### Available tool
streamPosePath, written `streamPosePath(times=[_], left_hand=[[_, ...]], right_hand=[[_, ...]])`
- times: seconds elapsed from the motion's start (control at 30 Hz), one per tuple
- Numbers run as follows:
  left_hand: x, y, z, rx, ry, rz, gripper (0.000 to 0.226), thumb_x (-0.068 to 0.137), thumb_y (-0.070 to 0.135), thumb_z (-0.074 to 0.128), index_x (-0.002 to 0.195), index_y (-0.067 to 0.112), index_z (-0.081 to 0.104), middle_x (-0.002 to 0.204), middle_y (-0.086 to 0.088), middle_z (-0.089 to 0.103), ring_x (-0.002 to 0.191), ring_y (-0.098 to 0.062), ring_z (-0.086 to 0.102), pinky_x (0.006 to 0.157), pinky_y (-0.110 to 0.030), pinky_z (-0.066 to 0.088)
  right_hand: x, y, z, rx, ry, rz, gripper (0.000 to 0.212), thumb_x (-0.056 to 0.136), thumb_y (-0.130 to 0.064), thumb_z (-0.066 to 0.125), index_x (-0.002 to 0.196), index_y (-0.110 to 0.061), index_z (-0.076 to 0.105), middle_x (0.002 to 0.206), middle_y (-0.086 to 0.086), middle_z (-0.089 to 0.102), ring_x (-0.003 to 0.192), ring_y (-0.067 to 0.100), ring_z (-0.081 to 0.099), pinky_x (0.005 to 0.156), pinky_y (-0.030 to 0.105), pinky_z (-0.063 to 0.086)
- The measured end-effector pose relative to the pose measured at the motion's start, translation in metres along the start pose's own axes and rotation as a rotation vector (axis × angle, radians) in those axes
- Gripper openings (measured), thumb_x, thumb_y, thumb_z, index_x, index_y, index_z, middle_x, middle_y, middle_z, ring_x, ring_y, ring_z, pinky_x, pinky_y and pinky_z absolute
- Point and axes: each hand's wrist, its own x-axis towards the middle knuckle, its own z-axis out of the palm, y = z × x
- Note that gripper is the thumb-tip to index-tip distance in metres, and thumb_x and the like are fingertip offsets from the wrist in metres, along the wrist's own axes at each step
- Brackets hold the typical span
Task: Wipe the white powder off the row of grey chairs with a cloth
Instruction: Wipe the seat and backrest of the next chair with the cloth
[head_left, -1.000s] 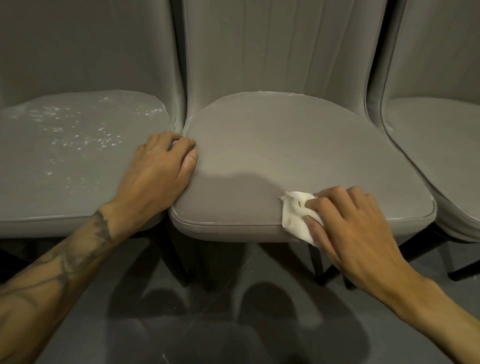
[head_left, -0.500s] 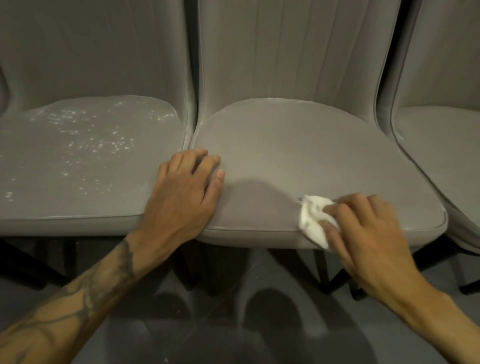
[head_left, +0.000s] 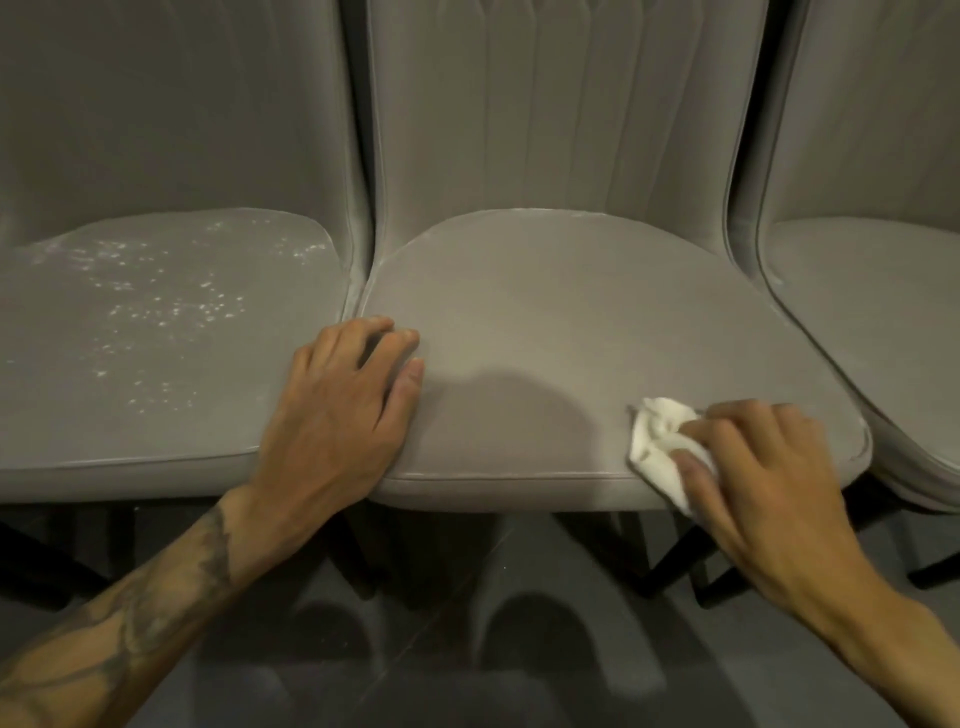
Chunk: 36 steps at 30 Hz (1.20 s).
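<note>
Three grey chairs stand side by side. The middle chair's seat (head_left: 597, 322) looks plain grey, with faint white traces along its back rim. White powder (head_left: 166, 306) speckles the left chair's seat (head_left: 78, 415). My right hand (head_left: 758, 483) presses a crumpled white cloth (head_left: 660, 441) onto the front right part of the middle seat. My left hand (head_left: 343, 410) lies flat, fingers apart, across the gap between the left and middle seats, holding nothing.
The right chair's seat (head_left: 893, 312) shows only in part at the frame's edge. Black chair legs (head_left: 675, 566) stand on the dark floor (head_left: 467, 649) below the seats. Tall grey backrests (head_left: 561, 114) close off the far side.
The view has shifted so that the chairs sit further right and lower in frame. My right hand and cloth stay at the front right of the middle seat; my left hand stays on the gap.
</note>
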Motion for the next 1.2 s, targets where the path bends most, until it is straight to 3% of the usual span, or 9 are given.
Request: streamPosePath(times=[0.1, 0.27, 0.43, 0.57, 0.67, 0.8, 0.93, 1.03, 1.2], left_hand=[[0.0, -0.001, 0.0, -0.01, 0.011, 0.003, 0.047, 0.108, 0.043, 0.033, 0.135, 0.018, 0.062, 0.138, -0.006, 0.057, 0.125, -0.027, 0.052, 0.102, -0.043, 0.039], [0.0, -0.001, 0.001, 0.0, 0.001, -0.002, 0.047, 0.107, 0.044, 0.032, 0.136, 0.02, 0.06, 0.139, -0.005, 0.056, 0.124, -0.026, 0.051, 0.102, -0.042, 0.038], [0.001, -0.004, 0.001, -0.02, 0.01, -0.037, 0.048, 0.107, 0.045, 0.033, 0.137, 0.021, 0.06, 0.139, -0.004, 0.056, 0.125, -0.026, 0.051, 0.103, -0.043, 0.038], [0.005, -0.007, -0.003, -0.079, 0.006, -0.065, 0.048, 0.107, 0.045, 0.031, 0.136, 0.02, 0.06, 0.136, -0.003, 0.057, 0.123, -0.025, 0.051, 0.103, -0.041, 0.038], [0.006, -0.016, -0.011, -0.059, 0.017, -0.074, 0.048, 0.108, 0.044, 0.03, 0.136, 0.019, 0.059, 0.135, -0.003, 0.057, 0.121, -0.024, 0.051, 0.102, -0.04, 0.038], [0.004, -0.04, -0.021, 0.033, 0.015, -0.093, 0.042, 0.109, 0.043, 0.031, 0.134, 0.021, 0.057, 0.133, -0.003, 0.057, 0.119, -0.025, 0.052, 0.101, -0.043, 0.039], [-0.002, -0.059, -0.022, 0.085, 0.019, -0.125, 0.039, 0.11, 0.039, 0.032, 0.134, 0.021, 0.058, 0.131, -0.003, 0.058, 0.117, -0.026, 0.052, 0.098, -0.043, 0.04], [-0.007, -0.068, -0.023, 0.056, 0.036, -0.13, 0.04, 0.11, 0.036, 0.031, 0.134, 0.018, 0.058, 0.128, -0.005, 0.06, 0.115, -0.027, 0.053, 0.096, -0.044, 0.041], [-0.001, -0.077, -0.026, 0.032, 0.059, -0.142, 0.039, 0.109, 0.035, 0.033, 0.134, 0.018, 0.058, 0.129, -0.004, 0.06, 0.116, -0.025, 0.052, 0.095, -0.043, 0.04]], right_hand=[[-0.008, 0.023, -0.002, -0.029, -0.032, -0.066, 0.037, 0.097, -0.035, 0.043, 0.106, -0.007, 0.065, 0.109, 0.014, 0.056, 0.086, 0.033, 0.049, 0.072, 0.046, 0.038], [-0.026, 0.084, -0.02, -0.101, -0.017, 0.219, 0.052, 0.102, -0.039, 0.034, 0.104, 0.002, 0.065, 0.105, 0.02, 0.059, 0.087, 0.037, 0.051, 0.075, 0.047, 0.034], [-0.002, -0.016, -0.001, 0.017, 0.034, 0.056, 0.03, 0.098, -0.031, 0.044, 0.098, -0.007, 0.061, 0.098, 0.015, 0.053, 0.079, 0.033, 0.045, 0.07, 0.049, 0.039], [0.037, -0.107, 0.017, 0.137, -0.066, -0.198, 0.027, 0.103, -0.035, 0.043, 0.104, -0.016, 0.061, 0.1, 0.007, 0.054, 0.081, 0.03, 0.047, 0.07, 0.047, 0.041], [0.063, -0.132, 0.015, 0.089, -0.101, -0.352, 0.026, 0.104, -0.036, 0.038, 0.106, -0.018, 0.057, 0.102, 0.005, 0.052, 0.084, 0.026, 0.046, 0.071, 0.041, 0.039], [0.06, -0.129, 0.018, -0.011, -0.126, -0.33, 0.02, 0.099, -0.033, 0.046, 0.107, -0.017, 0.055, 0.102, 0.007, 0.053, 0.081, 0.027, 0.045, 0.067, 0.04, 0.037], [0.07, -0.172, 0.038, 0.069, -0.116, -0.485, 0.015, 0.098, -0.026, 0.051, 0.108, -0.015, 0.055, 0.101, 0.008, 0.052, 0.081, 0.028, 0.046, 0.069, 0.044, 0.041], [0.109, -0.199, 0.045, 0.157, -0.155, -0.519, 0.025, 0.101, -0.039, 0.041, 0.11, -0.019, 0.051, 0.107, 0.005, 0.05, 0.089, 0.025, 0.045, 0.075, 0.041, 0.04], [0.144, -0.185, 0.05, 0.191, -0.134, -0.327, 0.044, 0.1, -0.052, 0.025, 0.108, -0.019, 0.052, 0.104, 0.003, 0.049, 0.087, 0.022, 0.046, 0.074, 0.039, 0.041]])
